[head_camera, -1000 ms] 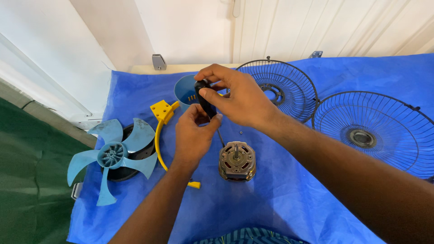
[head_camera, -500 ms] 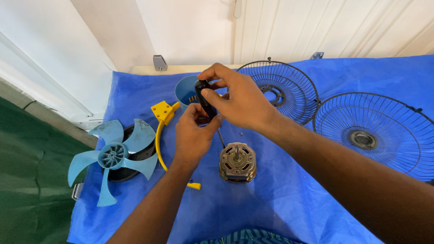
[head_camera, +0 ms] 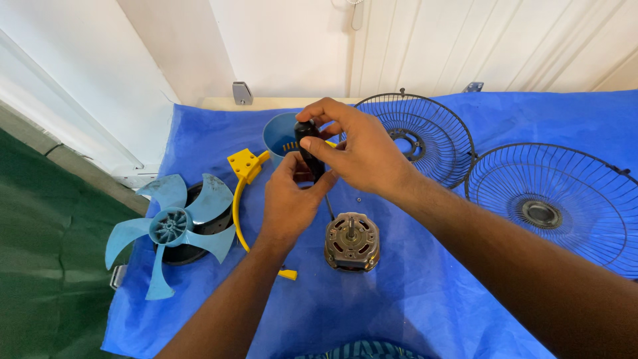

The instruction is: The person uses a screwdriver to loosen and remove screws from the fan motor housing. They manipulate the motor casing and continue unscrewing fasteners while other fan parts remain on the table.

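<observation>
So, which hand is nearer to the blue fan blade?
Left. The left hand is just right of the blue fan blade; the right hand is farther right, above it.

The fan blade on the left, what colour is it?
Light blue fan blade, clearest in the head view.

Count of fan parts on my blue-covered surface [head_camera: 465,312]

I see 2 wire fan guards, one nearer [head_camera: 558,206] and one farther back [head_camera: 425,136]; 1 blue fan blade [head_camera: 169,226] with 3 visible vanes; 1 bare motor [head_camera: 352,240]; 1 yellow curved bracket [head_camera: 242,193]; 1 blue cup-shaped housing [head_camera: 279,136]; and 1 black-handled tool [head_camera: 309,149], held between my 2 hands, left hand [head_camera: 289,199] and right hand [head_camera: 362,149].
</observation>
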